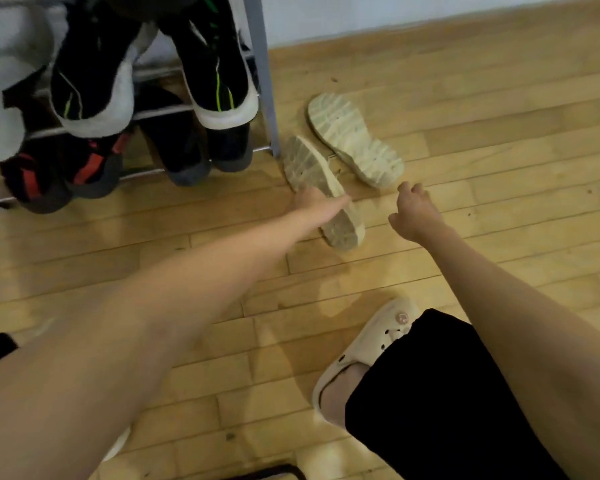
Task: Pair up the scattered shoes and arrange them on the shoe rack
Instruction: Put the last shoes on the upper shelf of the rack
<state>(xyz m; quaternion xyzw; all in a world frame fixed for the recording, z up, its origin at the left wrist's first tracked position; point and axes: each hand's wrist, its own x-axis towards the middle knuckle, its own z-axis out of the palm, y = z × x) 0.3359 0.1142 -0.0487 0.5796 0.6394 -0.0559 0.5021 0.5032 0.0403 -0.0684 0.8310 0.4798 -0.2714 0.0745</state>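
- Two cream slippers, soles up, on the wood floor at 12 o'clock, beside the shoe rack (269, 98) leg: near slipper (323, 192), far slipper (355, 140).
- Left hand (312, 202): gripping the near slipper's edge.
- Right hand (413, 213): fingers loosely curled, holding nothing, just short of the far slipper.
- Rack at 10 o'clock: black sneakers (153, 64) on its rails.

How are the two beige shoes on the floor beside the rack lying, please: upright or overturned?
Overturned. Both the near shoe and the far shoe show their treaded soles facing up.
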